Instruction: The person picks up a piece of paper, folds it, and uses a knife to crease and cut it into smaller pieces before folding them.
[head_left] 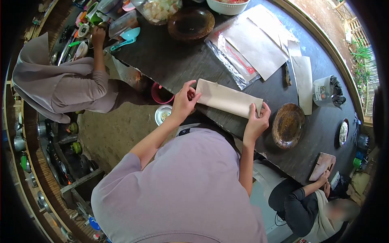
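A strip of folded brown paper is held at the near edge of the dark table. My left hand pinches its left end between thumb and fingers. At the right end, my right hand grips the paper with the thumb on top. Beyond it lie flat brown paper sheets on a clear plastic packet with red print. A knife rests beside the sheets, next to a narrower paper piece. To the right of my right hand is a brown oval dish.
A second brown dish, a clear container of food and a white bowl stand at the back. A plastic tub is at right. One co-worker is at left, another works at a board.
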Tool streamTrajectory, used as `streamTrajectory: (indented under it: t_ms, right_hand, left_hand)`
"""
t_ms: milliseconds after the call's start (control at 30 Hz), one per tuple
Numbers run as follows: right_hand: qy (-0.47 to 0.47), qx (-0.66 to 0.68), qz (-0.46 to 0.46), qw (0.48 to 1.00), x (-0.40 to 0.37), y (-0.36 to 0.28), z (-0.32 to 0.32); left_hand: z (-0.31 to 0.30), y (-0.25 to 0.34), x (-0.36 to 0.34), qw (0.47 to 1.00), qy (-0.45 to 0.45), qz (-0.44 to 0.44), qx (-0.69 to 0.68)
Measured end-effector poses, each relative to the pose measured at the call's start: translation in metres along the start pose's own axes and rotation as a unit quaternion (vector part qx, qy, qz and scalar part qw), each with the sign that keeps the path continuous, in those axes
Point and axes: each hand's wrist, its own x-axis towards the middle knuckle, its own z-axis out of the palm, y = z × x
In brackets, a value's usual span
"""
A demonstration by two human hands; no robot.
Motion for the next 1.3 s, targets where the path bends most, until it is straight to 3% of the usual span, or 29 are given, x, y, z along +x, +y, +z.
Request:
streamTrajectory:
  t_ms: [267, 333, 400, 600, 800, 1300]
  right_hand:
    - [-0.003, -0.059, -0.025, 0.998, 0.002, 0.0, 0.005]
    - [0.005, -0.092, -0.05, 0.994, 0.0, -0.002, 0.002]
    - [-0.028, -0.072, 0.004, 0.997, 0.001, -0.006, -0.001]
    - [0.008, -0.064, -0.055, 0.996, -0.002, 0.008, 0.004]
    - [-0.021, -0.065, -0.005, 0.998, -0.003, -0.005, -0.002]
    - [-0.008, -0.046, -0.014, 0.999, -0.001, 0.002, 0.001]
  left_hand:
    - [0.001, 0.005, -0.001, 1.0, -0.016, -0.022, 0.011]
    - [0.002, -0.003, -0.002, 0.989, 0.001, 0.109, 0.102]
    - [0.004, -0.006, -0.002, 0.99, 0.002, 0.11, 0.089]
    - [0.006, -0.005, 0.0, 0.991, 0.007, 0.111, 0.076]
    - [0.004, -0.003, -0.001, 0.994, -0.011, 0.087, 0.072]
    - [0.005, -0.002, -0.002, 0.992, -0.001, 0.097, 0.076]
